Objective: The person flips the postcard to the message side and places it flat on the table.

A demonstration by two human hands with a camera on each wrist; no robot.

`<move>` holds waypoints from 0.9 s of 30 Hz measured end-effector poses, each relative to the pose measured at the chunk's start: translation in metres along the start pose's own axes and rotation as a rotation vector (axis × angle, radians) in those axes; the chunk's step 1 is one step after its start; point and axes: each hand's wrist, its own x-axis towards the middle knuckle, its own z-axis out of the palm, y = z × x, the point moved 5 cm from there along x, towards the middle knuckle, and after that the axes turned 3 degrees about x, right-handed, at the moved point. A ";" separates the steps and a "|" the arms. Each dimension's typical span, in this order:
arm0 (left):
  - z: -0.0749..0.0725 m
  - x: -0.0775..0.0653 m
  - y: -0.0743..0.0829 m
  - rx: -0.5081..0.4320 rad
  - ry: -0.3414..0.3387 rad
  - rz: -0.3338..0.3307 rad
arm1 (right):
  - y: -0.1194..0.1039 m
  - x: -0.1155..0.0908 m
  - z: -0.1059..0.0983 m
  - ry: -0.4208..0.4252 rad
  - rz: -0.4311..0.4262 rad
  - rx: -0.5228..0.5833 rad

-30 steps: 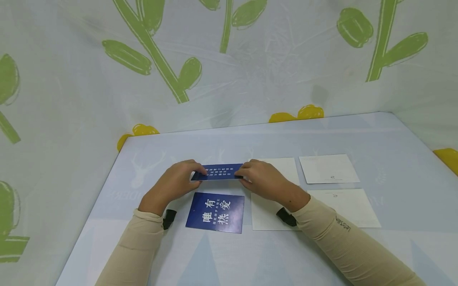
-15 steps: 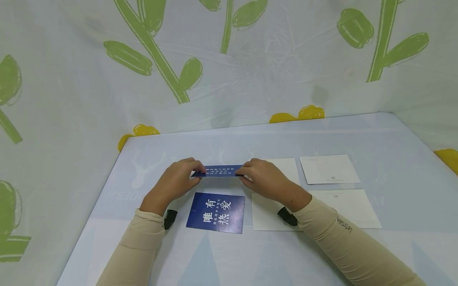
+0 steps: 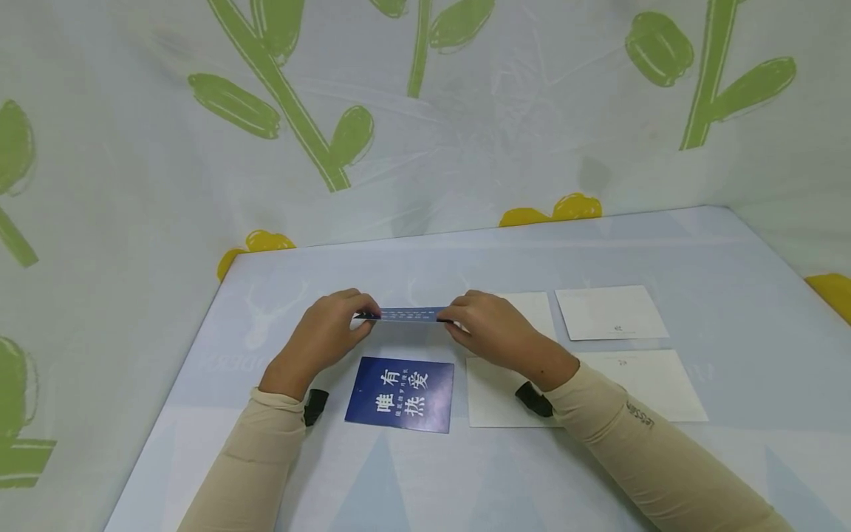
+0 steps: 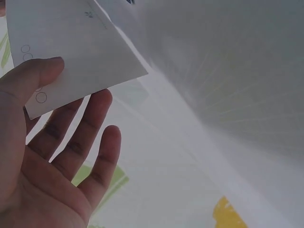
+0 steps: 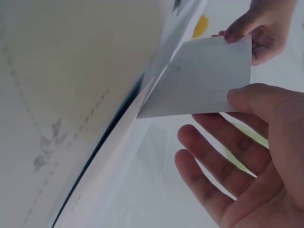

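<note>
Both hands hold one postcard [image 3: 408, 315] above the table, its blue lettered face seen almost edge-on in the head view. My left hand [image 3: 322, 332] pinches its left end between thumb and fingers; my right hand [image 3: 499, 332] pinches the right end. The left wrist view shows the postcard's white back [image 4: 80, 52] with a row of small circles under the thumb. In the right wrist view a printed box lies by the right thumb [image 5: 249, 99]. A second blue postcard [image 3: 402, 395] with white characters lies flat just nearer than the hands.
Several white cards lie on the table to the right: one at the back right [image 3: 612, 314], one in front of it [image 3: 645, 384], and others partly under the right hand and forearm, including a near-left card [image 3: 495, 403]. A leaf-patterned sheet [image 3: 465, 148] hangs behind the table.
The held postcard has tilted, so its blue face looks narrower from the head. Both hands keep their grip in nearly the same place; the cards on the table have not moved.
</note>
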 end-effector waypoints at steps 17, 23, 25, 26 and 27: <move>-0.007 0.000 0.002 0.015 0.115 0.068 | 0.001 -0.001 -0.006 0.053 -0.021 -0.004; -0.009 0.000 0.003 0.020 0.145 0.073 | 0.001 0.000 -0.008 0.093 -0.032 -0.009; -0.010 -0.001 0.003 0.024 0.156 0.070 | 0.001 0.000 -0.008 0.100 -0.034 -0.006; -0.011 -0.001 0.003 0.025 0.160 0.068 | 0.001 0.000 -0.008 0.104 -0.035 -0.005; -0.011 -0.001 0.003 0.025 0.164 0.068 | 0.001 0.000 -0.008 0.108 -0.036 -0.004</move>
